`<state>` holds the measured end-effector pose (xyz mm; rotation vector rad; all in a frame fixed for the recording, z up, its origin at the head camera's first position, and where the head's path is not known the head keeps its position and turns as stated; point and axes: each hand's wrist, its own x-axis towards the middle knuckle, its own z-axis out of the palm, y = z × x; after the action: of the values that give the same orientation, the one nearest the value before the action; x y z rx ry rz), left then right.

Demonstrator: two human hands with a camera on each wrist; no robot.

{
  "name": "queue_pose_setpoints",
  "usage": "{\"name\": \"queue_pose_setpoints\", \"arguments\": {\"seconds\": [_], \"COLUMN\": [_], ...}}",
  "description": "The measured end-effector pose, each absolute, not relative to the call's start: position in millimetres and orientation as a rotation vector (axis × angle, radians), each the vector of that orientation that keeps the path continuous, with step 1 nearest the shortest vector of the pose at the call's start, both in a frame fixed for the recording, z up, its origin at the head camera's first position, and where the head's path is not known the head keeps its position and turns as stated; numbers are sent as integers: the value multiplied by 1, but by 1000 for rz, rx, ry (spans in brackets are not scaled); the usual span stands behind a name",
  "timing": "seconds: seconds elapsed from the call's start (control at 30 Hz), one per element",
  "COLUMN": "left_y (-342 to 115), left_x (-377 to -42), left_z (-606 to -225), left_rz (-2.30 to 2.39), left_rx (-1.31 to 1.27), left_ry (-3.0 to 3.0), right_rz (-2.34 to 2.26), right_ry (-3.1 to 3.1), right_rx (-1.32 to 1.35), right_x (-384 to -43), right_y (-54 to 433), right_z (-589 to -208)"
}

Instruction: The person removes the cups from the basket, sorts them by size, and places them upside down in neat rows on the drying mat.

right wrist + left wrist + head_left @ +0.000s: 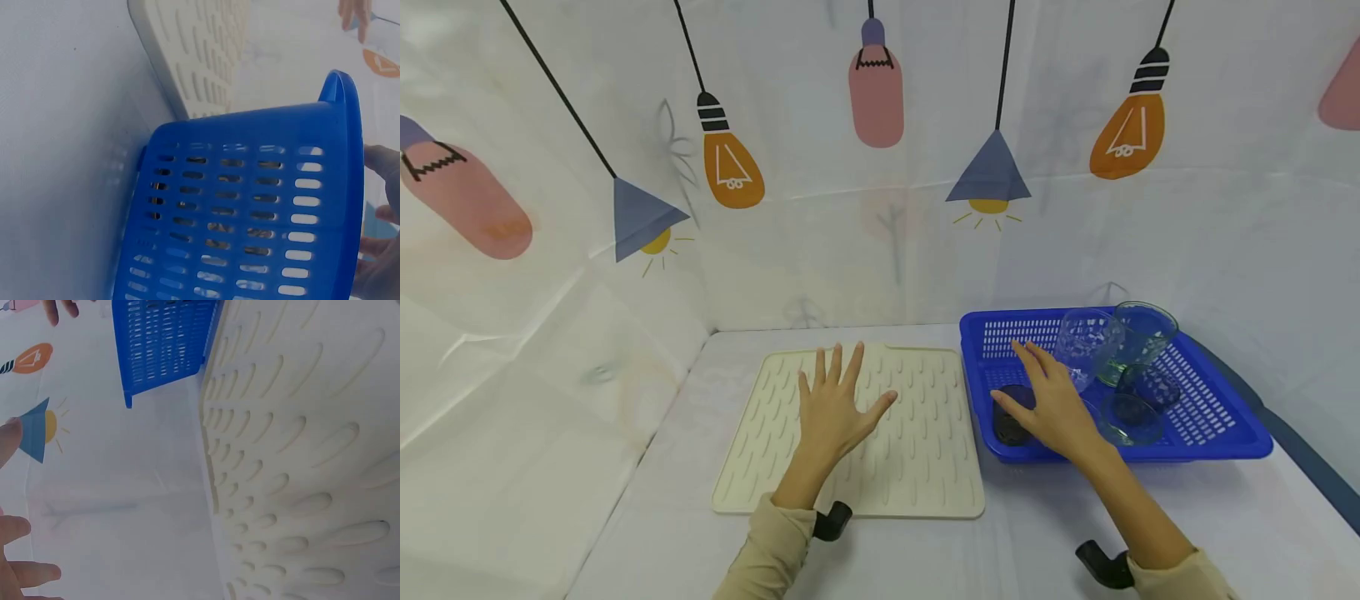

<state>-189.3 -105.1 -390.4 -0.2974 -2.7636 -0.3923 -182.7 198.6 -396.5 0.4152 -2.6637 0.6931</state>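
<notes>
My left hand (831, 412), fingers spread and holding nothing, is over a cream drying mat (917, 467) with raised ridges. My right hand (1063, 412), also spread and empty, reaches over the front of a blue plastic basket (1217, 442). Inside the basket are a clear patterned glass (1084, 337), a greenish glass (1144, 329), a dark tinted glass (1152, 386) and a clear glass (1131, 427) lying near the front. A black round item (1010, 425) sits at the basket's left, partly behind my right thumb. In the right wrist view, fingers (378, 245) show beyond the basket rim.
The mat lies directly left of the basket on a white-covered table (647, 533). A white sheet (820, 258) printed with hanging lamps stands behind and to the left. A dark strip (1311, 467) runs along the table's right side.
</notes>
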Motion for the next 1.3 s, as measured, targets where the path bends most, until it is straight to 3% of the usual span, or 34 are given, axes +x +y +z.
{"name": "queue_pose_setpoints", "arguments": {"seconds": [1.3], "left_y": [-105], "left_x": [-187], "left_z": [-415], "left_rz": [-1072], "left_rx": [-414], "left_ry": [-2446], "right_rz": [670], "right_ry": [-2825], "right_rx": [596], "right_x": [-187], "right_y": [227], "right_z": [-404]}}
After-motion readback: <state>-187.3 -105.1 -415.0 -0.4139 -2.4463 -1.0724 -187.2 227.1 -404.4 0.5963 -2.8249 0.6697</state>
